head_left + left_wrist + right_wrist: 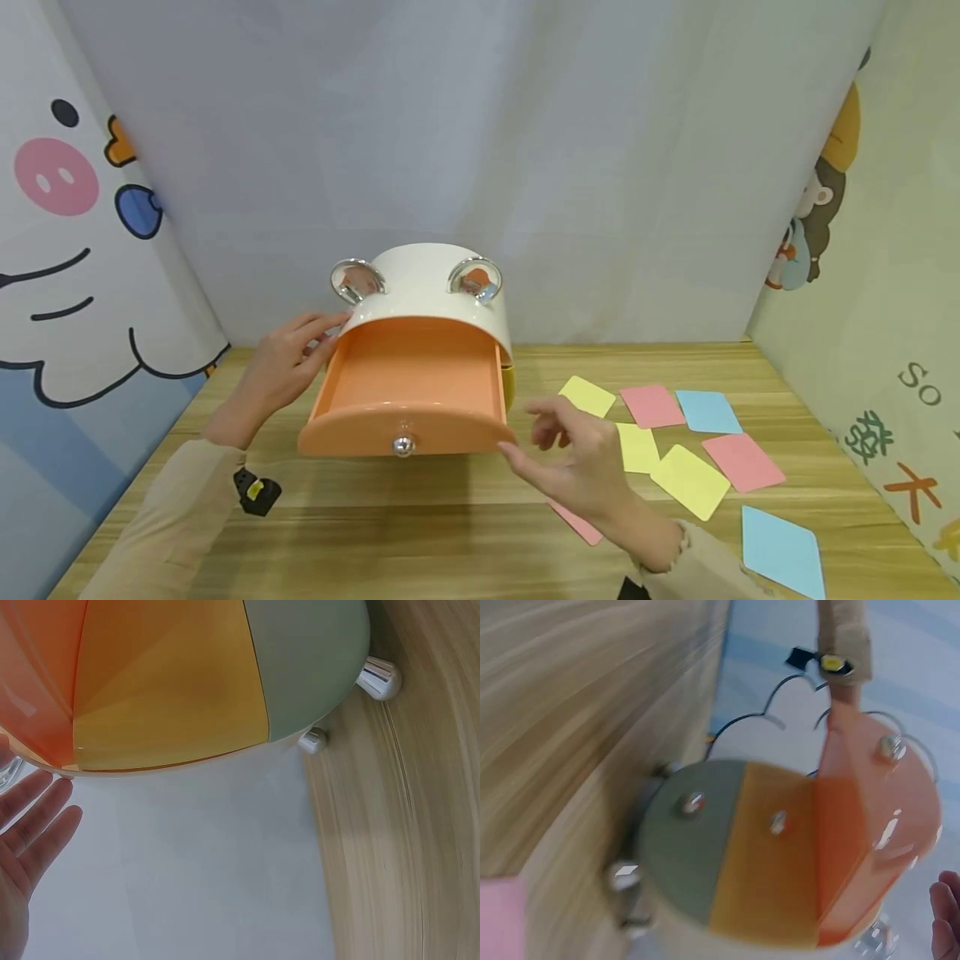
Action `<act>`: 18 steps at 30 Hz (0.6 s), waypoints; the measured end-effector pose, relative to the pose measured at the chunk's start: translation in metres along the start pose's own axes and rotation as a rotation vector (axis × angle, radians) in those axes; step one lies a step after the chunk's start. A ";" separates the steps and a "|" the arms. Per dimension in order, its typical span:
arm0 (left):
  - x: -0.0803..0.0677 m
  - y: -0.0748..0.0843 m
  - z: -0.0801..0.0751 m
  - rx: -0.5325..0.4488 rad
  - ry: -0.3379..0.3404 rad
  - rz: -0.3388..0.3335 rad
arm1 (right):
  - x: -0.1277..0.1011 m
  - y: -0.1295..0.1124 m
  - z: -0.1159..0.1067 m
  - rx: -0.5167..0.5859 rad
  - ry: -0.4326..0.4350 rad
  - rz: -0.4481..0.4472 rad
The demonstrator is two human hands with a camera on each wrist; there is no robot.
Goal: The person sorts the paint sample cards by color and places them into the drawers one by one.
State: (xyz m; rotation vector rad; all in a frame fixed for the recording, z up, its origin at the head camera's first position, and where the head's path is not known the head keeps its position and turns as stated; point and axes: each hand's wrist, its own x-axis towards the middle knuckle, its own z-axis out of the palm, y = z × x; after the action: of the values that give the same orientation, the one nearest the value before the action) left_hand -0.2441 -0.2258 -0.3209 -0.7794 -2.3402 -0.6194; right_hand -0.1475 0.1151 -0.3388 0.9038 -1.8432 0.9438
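Observation:
A small white cabinet (427, 279) with two shiny round ears stands on short metal legs. Its top orange drawer (416, 371) is pulled out and looks bare inside, with a round silver knob (403, 446) on the front. Below it are a yellow drawer (769, 847) and a grey-green drawer (694, 847), both pushed in. My left hand (288, 362) rests its extended fingers against the cabinet's left side. Beside the orange drawer's right front corner is my right hand (581, 458), fingers loosely bent around nothing; whether its thumb touches that corner I cannot tell.
Several paper cards lie on the wooden table (450, 542) at right: yellow (690, 482), pink (742, 462) and blue (782, 550). One pink card (576, 523) is partly under my right hand in the view. A grey-white curtain (450, 125) hangs behind, with printed walls at both sides.

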 end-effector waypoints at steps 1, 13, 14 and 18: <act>0.000 0.000 0.000 0.002 0.001 0.001 | -0.005 0.006 -0.005 -0.016 -0.017 0.009; 0.000 0.001 0.000 0.002 0.000 0.003 | -0.087 0.054 -0.049 -0.344 -0.419 0.527; 0.000 0.001 0.000 0.003 0.001 0.004 | -0.091 0.055 -0.049 -0.345 -0.457 0.581; 0.000 0.001 0.000 0.005 0.001 0.005 | -0.104 0.057 -0.047 -0.365 -0.591 0.686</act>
State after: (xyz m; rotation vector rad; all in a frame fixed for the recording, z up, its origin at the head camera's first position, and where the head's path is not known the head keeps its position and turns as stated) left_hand -0.2434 -0.2249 -0.3203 -0.7815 -2.3375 -0.6112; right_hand -0.1402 0.2037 -0.4298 0.3200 -2.8219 0.7133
